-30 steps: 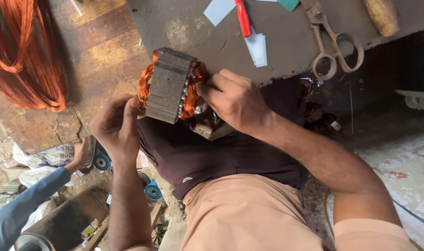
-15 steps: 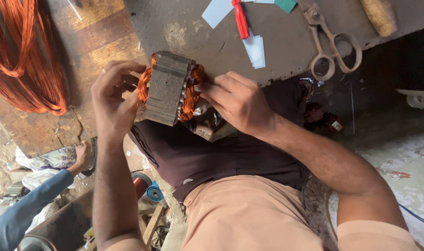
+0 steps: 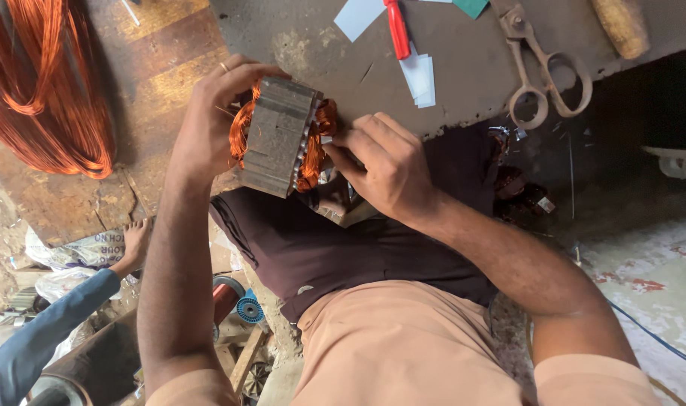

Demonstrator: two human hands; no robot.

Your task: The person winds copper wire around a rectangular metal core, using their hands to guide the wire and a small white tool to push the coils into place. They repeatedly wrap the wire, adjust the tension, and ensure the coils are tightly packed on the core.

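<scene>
A grey laminated motor stator (image 3: 278,135) with copper windings bulging from both ends rests at the edge of a dark metal workbench (image 3: 471,83). My left hand (image 3: 211,120) grips its left end, fingers curled over the top of the copper coil. My right hand (image 3: 384,165) presses its fingertips into the winding on the stator's right end. Whether anything small sits between those fingers is hidden.
On the bench lie old scissors (image 3: 542,64), a red-handled tool (image 3: 397,28), pale paper slips (image 3: 420,71) and a wooden handle (image 3: 619,26). A hank of copper wire (image 3: 46,83) hangs at the left. Another person's blue-sleeved arm (image 3: 50,331) reaches in at lower left.
My left hand rose from below the stator and took hold of its left end. My right hand stayed at the right-hand winding.
</scene>
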